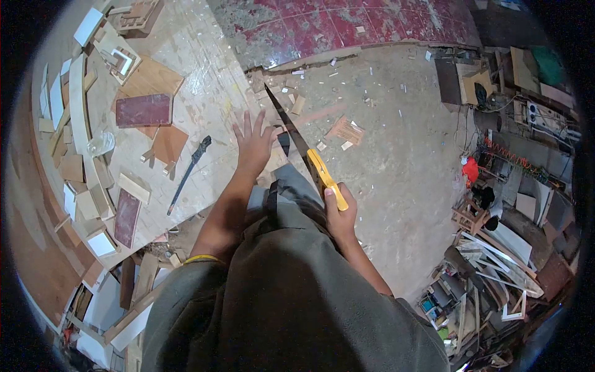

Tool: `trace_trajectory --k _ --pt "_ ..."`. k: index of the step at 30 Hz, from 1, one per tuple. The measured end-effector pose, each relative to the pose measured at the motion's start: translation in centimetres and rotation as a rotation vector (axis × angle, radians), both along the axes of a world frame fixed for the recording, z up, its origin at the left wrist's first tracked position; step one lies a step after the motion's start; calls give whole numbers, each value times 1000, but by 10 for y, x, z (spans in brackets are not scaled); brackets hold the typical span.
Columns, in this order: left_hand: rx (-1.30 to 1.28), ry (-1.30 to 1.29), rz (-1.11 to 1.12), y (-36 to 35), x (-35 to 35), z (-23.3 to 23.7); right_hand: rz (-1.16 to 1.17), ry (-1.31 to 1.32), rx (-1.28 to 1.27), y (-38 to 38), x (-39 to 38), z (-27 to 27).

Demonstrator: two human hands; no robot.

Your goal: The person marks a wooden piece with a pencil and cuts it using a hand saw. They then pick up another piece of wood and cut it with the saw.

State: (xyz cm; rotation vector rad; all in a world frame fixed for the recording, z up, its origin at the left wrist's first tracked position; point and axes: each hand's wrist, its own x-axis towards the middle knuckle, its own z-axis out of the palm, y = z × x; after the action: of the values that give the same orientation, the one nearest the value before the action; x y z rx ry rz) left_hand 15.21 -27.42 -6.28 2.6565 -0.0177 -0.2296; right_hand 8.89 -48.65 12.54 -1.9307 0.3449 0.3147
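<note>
My right hand [341, 212] is wrapped round the yellow handle of a hand saw [321, 168]. Its long dark blade points forward and to the left, its tip near the table edge. My left hand [254, 147] is at the near right edge of the pale worktable [217, 118], fingers spread and nothing held. The saw blade passes a short way to the right of these fingers. On the table, left of that hand, lies a long thin dark tool with a black grip [191, 172].
Wooden boards [166, 141], a dark red panel [144, 110] and a clear cup [101, 143] lie on the table. Offcuts line its left side. Wood scraps [347, 131] litter the concrete floor [403, 167]. Stacked frames and strips [499, 263] stand at the right, near a red-orange coiled hose [511, 156].
</note>
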Motion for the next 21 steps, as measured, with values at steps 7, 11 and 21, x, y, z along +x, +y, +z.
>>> trace_trajectory --k 7,11,21 --pt "-282 108 20 4 22 49 -202 -65 51 -41 16 16" --pt "-752 120 406 7 19 79 -267 -175 156 -63 37 29" --pt "-1895 -258 1105 103 19 127 -242 -283 298 -100 94 13"
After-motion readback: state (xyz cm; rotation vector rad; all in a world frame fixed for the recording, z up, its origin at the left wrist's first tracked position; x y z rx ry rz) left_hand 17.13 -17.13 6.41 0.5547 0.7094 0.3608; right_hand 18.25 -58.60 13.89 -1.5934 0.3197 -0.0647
